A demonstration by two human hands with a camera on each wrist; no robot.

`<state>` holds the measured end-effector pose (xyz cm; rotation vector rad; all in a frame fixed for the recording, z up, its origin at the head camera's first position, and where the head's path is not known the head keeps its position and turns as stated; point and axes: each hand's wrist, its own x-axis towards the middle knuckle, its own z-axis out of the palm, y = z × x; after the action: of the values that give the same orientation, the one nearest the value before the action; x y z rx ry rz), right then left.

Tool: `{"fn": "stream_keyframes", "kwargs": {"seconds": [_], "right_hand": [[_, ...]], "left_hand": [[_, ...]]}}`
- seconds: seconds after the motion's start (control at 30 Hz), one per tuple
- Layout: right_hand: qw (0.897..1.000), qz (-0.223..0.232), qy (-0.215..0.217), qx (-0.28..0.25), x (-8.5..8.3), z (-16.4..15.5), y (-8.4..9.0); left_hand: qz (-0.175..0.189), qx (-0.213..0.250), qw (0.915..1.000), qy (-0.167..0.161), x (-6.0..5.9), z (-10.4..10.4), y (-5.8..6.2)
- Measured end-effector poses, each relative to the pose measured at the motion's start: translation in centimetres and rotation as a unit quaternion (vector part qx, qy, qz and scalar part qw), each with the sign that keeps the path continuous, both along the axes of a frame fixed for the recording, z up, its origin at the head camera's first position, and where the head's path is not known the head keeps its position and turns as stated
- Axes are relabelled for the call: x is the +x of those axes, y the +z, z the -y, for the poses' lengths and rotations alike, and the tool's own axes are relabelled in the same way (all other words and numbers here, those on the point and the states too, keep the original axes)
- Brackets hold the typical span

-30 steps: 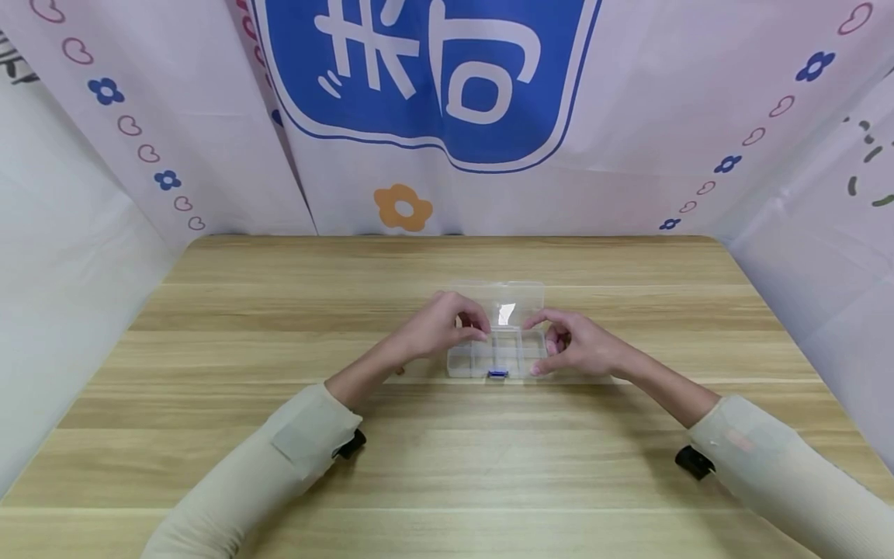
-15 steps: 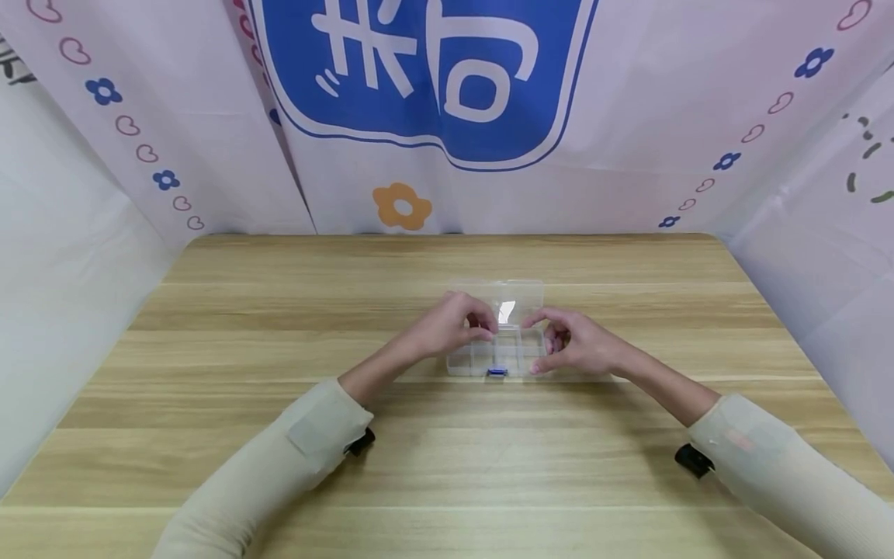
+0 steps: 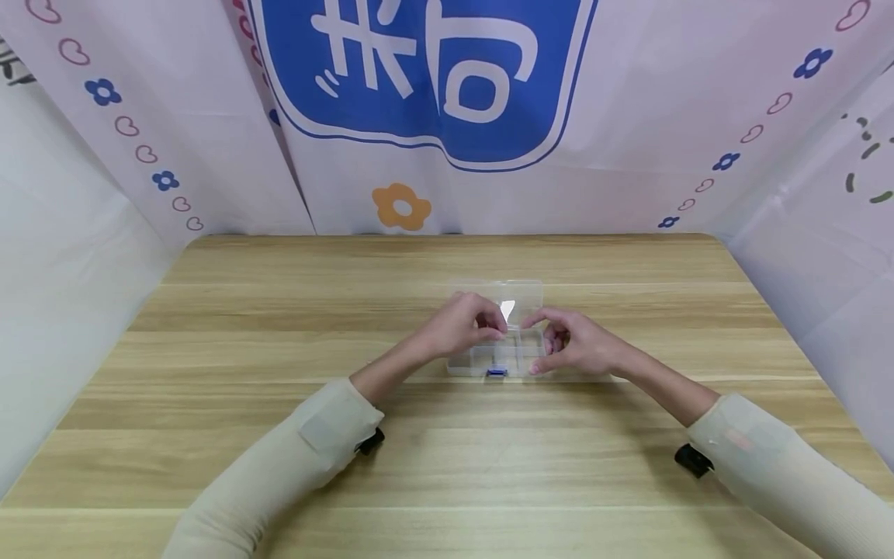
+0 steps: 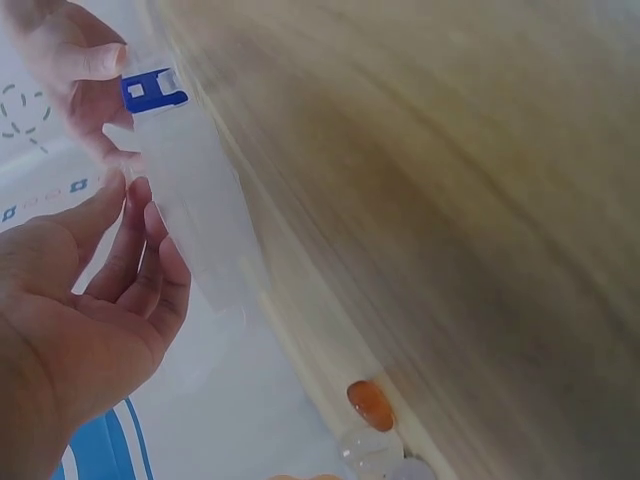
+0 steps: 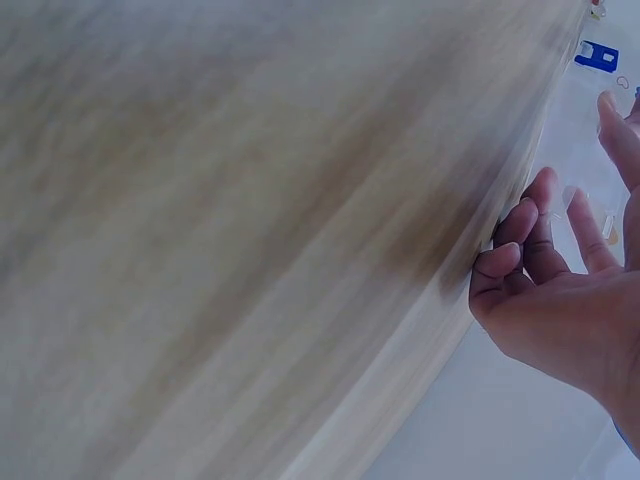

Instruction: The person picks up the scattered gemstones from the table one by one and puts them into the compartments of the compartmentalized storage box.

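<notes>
A clear plastic compartment box (image 3: 461,363) sits on the table with its lid (image 3: 527,292) folded back. A blue latch (image 3: 497,373) marks its front edge. My left hand (image 3: 462,324) hangs over the middle compartments, thumb and forefinger tips brought together; whether something small is between them cannot be made out. My right hand (image 3: 583,343) grips the box's right end, thumb at the front edge and forefinger toward the hinge side. In the left wrist view, an orange bead-like piece (image 4: 371,405) lies on the table near a clear one (image 4: 370,453).
The wood-grain table (image 3: 447,450) stretches around the box on all sides. A white printed cloth (image 3: 628,155) hangs behind its far edge, with more white cloth at both sides. In the head view the left forearm covers the small pieces.
My left hand has moved to the right across the box, from the left compartments to the middle. The right hand and the box have stayed in place.
</notes>
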<state>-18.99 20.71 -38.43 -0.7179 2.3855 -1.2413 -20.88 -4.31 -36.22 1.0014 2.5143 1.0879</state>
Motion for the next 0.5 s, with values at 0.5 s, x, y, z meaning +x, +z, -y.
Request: {"fn": "stream_keyframes", "kwargs": {"seconds": [0.5], "right_hand": [[1.0,0.002,0.004,-0.007,0.0,0.0,0.0]], "left_hand": [[-0.005,0.008,0.9999,0.013,-0.2,-1.3,-0.3]]}}
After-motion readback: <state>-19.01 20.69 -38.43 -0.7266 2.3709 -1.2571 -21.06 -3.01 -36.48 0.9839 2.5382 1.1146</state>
